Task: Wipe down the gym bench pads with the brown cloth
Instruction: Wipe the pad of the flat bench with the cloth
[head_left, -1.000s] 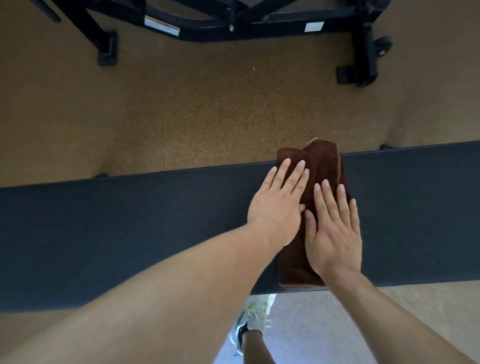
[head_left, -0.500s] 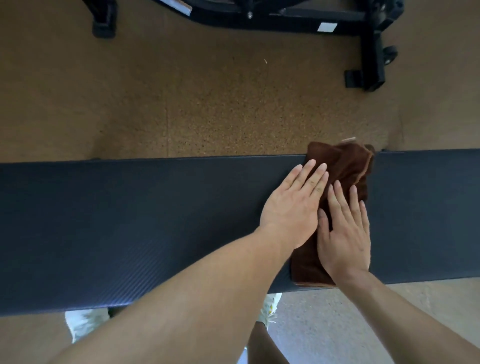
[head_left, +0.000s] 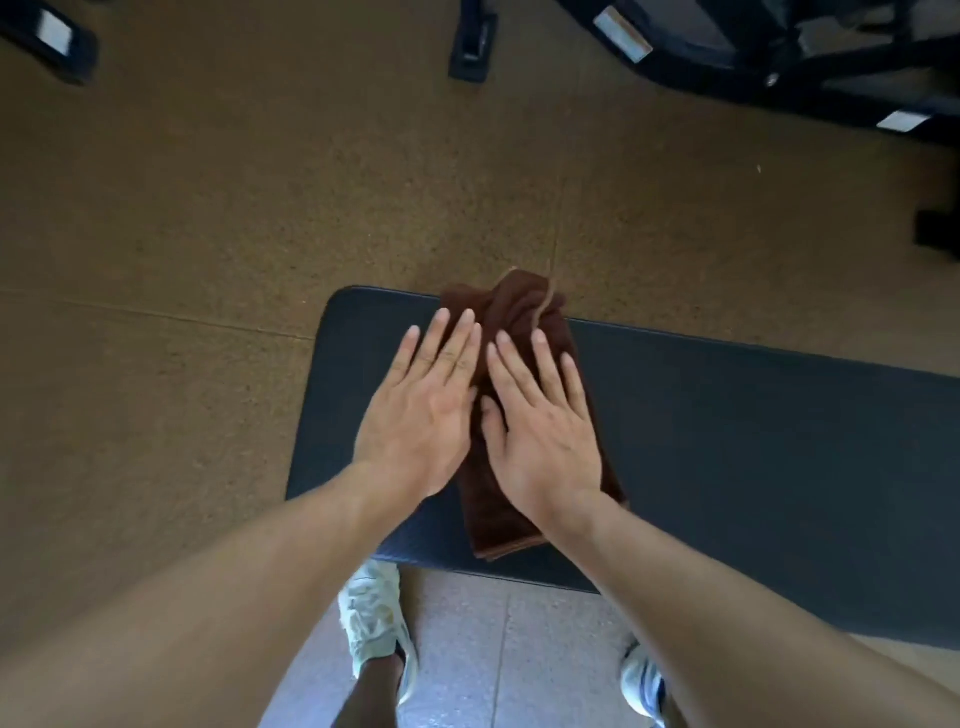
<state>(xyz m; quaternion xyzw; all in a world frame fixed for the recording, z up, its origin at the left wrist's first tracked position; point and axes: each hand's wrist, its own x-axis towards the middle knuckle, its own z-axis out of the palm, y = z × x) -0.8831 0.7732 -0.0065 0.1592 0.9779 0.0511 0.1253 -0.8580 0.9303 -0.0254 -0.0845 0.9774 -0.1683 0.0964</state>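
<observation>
Folded brown terry cloth (head_left: 524, 415) lies near the left end of the dark navy padded gym bench (head_left: 753, 467), spanning it from far edge to near edge.

We press it flat, left hand (head_left: 421, 415) and right hand (head_left: 543, 431) side by side, fingers straight, gripping nothing; the unwiped length of pad runs off to our right, on the right hand's side.

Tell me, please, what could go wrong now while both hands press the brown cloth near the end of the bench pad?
The brown cloth is bunched at the bench pad's far edge, so it may slide off. The left hand rests partly on bare pad near the rounded end, so another push that way might slip off.
</observation>
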